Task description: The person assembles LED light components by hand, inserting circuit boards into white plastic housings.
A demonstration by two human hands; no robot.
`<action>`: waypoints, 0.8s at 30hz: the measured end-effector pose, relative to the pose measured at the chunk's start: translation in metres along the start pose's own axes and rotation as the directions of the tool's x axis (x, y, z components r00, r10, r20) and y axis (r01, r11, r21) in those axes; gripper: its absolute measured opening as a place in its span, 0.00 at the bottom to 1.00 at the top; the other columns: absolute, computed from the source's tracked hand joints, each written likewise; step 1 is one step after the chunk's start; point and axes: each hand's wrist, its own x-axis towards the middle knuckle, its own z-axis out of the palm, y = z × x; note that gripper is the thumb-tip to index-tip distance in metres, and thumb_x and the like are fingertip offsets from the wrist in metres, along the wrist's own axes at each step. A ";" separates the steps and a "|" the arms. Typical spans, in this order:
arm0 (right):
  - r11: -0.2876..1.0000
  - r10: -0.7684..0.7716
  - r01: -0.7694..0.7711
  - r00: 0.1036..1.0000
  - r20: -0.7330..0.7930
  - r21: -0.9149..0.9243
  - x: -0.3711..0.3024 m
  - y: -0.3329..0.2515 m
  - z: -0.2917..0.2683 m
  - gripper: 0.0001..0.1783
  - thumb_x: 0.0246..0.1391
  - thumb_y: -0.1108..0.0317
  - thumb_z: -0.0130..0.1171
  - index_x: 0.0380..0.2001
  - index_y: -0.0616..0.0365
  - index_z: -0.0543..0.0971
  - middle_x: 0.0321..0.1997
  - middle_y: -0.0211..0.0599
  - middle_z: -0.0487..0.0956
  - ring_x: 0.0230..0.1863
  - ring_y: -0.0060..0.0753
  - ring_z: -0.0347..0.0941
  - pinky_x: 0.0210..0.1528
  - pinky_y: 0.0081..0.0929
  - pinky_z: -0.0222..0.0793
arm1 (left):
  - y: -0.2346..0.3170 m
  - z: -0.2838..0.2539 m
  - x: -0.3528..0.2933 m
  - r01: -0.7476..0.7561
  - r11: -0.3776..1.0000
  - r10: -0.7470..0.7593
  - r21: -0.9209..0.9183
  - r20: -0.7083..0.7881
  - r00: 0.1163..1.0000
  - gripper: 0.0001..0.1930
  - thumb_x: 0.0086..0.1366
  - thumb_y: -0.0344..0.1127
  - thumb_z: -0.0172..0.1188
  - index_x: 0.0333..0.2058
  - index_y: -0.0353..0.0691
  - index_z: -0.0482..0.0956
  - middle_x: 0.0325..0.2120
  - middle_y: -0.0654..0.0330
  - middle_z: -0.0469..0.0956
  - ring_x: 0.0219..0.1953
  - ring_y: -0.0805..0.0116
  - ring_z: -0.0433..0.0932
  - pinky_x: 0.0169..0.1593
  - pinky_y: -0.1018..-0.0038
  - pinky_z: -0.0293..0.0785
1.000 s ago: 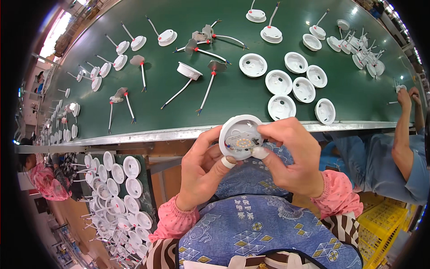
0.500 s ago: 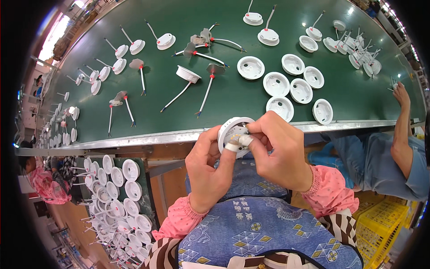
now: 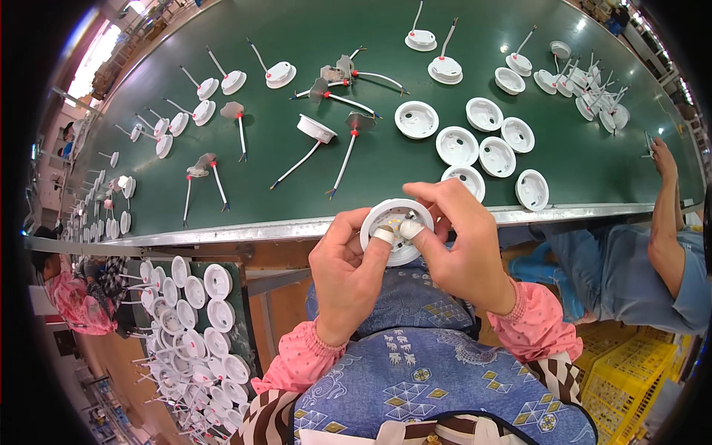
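Note:
My left hand point(image 3: 348, 263) is closed around the left side of a round white plastic lamp housing point(image 3: 401, 253), just in front of the table edge. Its open, hollow face points up at me. Both thumbs, wrapped in white tape at the tips, reach into the hollow and press on parts inside that are too small to name. My right hand point(image 3: 466, 248) grips the far right rim, its index finger raised and bent above it. Empty white housings point(image 3: 457, 146) lie on the table beyond my right hand.
Metal discs with white cables point(image 3: 354, 122) and wired housings point(image 3: 281, 74) are spread over the green table point(image 3: 259, 182). A lower board at left holds many housings point(image 3: 220, 315). At right sit a co-worker point(image 3: 630, 267) and a yellow crate point(image 3: 627, 378). Another person point(image 3: 78, 297) is far left.
The housing has tipped so that its hollow face shows more fully. My right index finger has lifted from inside it, while both thumbs remain in the hollow.

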 end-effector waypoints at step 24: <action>0.777 0.302 -0.210 0.952 -0.059 0.594 -0.013 0.006 0.040 0.12 0.59 0.82 0.58 0.46 0.67 0.74 0.43 0.37 0.80 0.43 0.19 0.77 0.43 0.20 0.75 | -0.015 -0.004 0.005 -0.241 0.941 0.250 0.239 -0.011 0.968 0.19 0.68 0.24 0.58 0.57 0.30 0.76 0.40 0.53 0.81 0.41 0.69 0.81 0.41 0.74 0.80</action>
